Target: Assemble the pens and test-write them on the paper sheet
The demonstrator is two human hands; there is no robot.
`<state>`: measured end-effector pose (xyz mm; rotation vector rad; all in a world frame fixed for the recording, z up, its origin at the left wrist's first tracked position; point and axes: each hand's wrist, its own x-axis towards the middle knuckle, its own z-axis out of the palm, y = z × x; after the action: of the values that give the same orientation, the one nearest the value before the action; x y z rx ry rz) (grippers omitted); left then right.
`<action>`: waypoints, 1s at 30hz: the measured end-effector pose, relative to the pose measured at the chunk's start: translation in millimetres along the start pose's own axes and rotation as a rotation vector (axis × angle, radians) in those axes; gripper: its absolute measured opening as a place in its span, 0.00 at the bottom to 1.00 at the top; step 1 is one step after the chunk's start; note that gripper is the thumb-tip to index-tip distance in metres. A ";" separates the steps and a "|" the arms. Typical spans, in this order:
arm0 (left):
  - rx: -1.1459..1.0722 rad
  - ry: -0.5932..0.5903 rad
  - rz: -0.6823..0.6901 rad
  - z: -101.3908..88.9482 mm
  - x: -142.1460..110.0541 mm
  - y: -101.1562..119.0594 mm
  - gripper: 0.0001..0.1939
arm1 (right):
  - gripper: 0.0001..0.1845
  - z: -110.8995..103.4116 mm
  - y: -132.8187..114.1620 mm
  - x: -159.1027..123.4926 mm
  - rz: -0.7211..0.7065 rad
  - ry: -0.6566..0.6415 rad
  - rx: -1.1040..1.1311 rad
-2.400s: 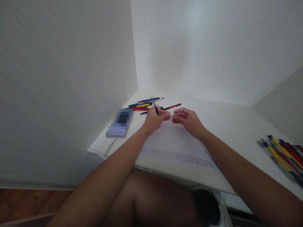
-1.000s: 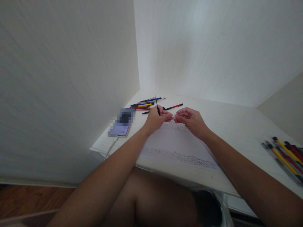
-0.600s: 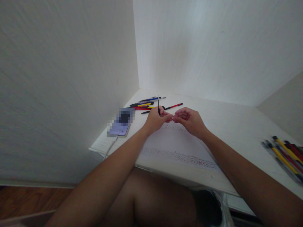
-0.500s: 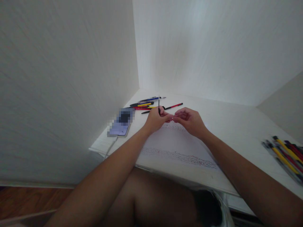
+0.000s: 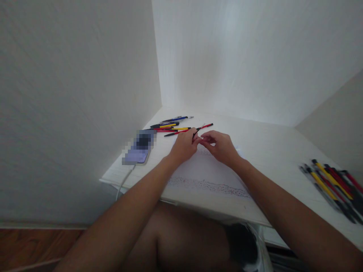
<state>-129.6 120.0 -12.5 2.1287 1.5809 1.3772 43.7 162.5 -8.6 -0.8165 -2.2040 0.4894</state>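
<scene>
My left hand (image 5: 183, 146) and my right hand (image 5: 219, 147) meet fingertip to fingertip over a white sheet of paper (image 5: 208, 172) on the white table (image 5: 272, 149). The left hand's fingers are pinched on a thin black pen part (image 5: 196, 132) that tilts up and to the right. The right hand's fingers are curled and pinch a small piece that I cannot make out, right at the left hand's fingertips. Just behind the hands lies a red and black pen (image 5: 205, 126).
Several pens (image 5: 169, 126) in blue, yellow, red and black lie at the back left. A phone (image 5: 138, 151) with a white cable (image 5: 124, 181) rests near the left edge. Several more pens (image 5: 331, 185) lie at the right. White walls close in on three sides.
The thin black part in my left hand has tipped from upright to leaning right. My right hand has closed in against the left fingertips. The view has shifted a little.
</scene>
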 end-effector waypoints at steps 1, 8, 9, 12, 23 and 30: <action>0.010 -0.010 -0.004 -0.5 -0.1 1.3 0.19 | 0.09 0.3 0.2 0.0 -0.002 0.003 -0.006; 0.082 -0.089 -0.033 -2.5 -0.9 8.7 0.17 | 0.05 4.3 6.5 -0.4 -0.004 0.051 0.050; 0.089 -0.097 -0.031 -2.1 -0.8 10.0 0.16 | 0.05 3.8 6.7 0.0 -0.007 0.058 0.049; 0.119 -0.094 -0.041 -1.1 0.0 13.9 0.15 | 0.05 0.3 8.0 2.2 -0.026 0.075 0.047; 0.041 -0.201 -0.049 22.1 1.6 31.0 0.16 | 0.15 -41.7 72.2 18.8 0.268 0.335 0.344; 0.189 -0.396 0.033 58.9 17.5 64.4 0.16 | 0.23 -56.7 100.5 13.9 0.478 0.470 0.621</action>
<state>-42.3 128.7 2.4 2.3566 1.5668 0.7693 118.9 250.4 -19.7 -0.9778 -1.3041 1.0295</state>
